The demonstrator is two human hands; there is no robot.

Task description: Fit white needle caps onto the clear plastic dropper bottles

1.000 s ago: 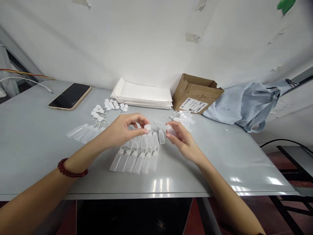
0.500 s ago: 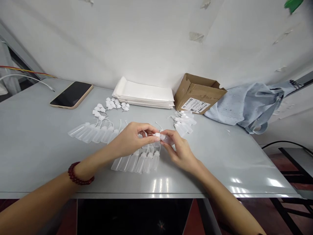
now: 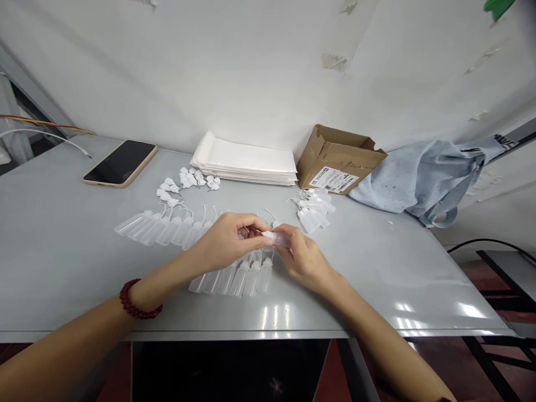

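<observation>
Between both hands, over the table, a small translucent squeeze bottle lies nearly level. My right hand is closed on its body, with thumb and fingers around it. Pinched in my left hand is the white cap at the bottle's mouth; the fingertips partly hide it. Below the hands lies a row of similar bottles with thin white straps. Another row of bottles reaches to the left, partly behind my left hand. Loose white caps, some with metal needle tips, lie farther back.
A stack of white envelopes and an open cardboard box stand against the wall. Several bottles are heaped before the box. A phone lies at the left, and a pale blue cloth at the right. The table's front edge runs nearby.
The bottle has turned slightly to lie more level, and my right fingers have shifted a little around it. My left hand keeps its pinch at the cap.
</observation>
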